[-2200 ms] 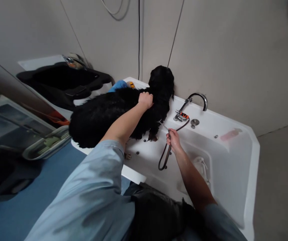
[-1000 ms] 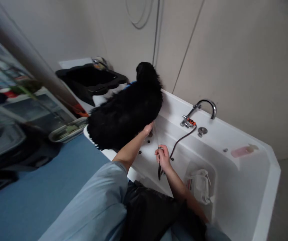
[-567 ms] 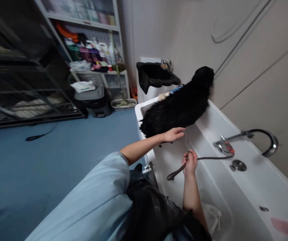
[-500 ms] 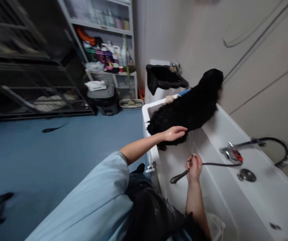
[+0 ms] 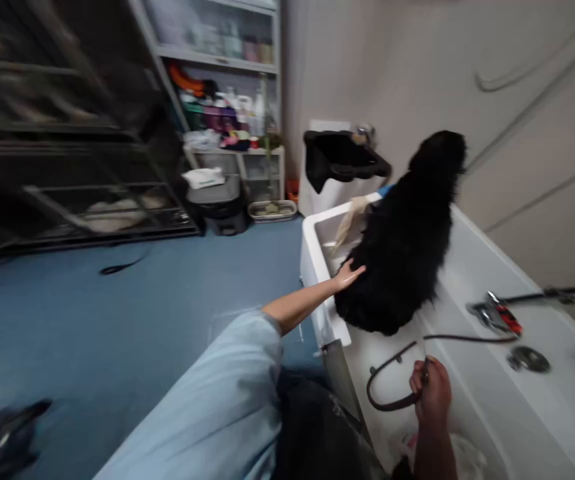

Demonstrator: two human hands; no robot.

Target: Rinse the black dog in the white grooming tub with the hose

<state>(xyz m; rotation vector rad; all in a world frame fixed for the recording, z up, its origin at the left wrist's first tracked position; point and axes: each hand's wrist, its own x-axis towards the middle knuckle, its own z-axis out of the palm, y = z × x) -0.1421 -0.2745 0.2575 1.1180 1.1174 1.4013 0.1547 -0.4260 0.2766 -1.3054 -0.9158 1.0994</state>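
Note:
A wet-looking black dog (image 5: pixel 407 247), long-haired, sits in the white tub (image 5: pixel 497 273) with its back towards me. My left hand (image 5: pixel 350 275) is open, its fingers laid against the fur low on the dog's left side. Nearer to me, over the tub, my right hand (image 5: pixel 433 388) is closed around a thin dark hose (image 5: pixel 390 405). The hose loops on the tub floor and runs right towards the tap fitting (image 5: pixel 497 315). My fingers partly hide the hose's end, and a faint pale streak shows above them.
A beige cloth (image 5: pixel 352 223) hangs over the tub's far left rim. Beyond stands a black basin (image 5: pixel 345 157). A round metal drain fitting (image 5: pixel 528 359) is at the right. Shelves with bottles, a lidded bin (image 5: pixel 217 200) and dark cages line the far wall; a strap (image 5: pixel 120 268) lies on the floor.
The dog has turned and now sits upright, facing away. My left hand has shifted from above its back to its side. My right hand, still on the hose, has moved lower and nearer to me.

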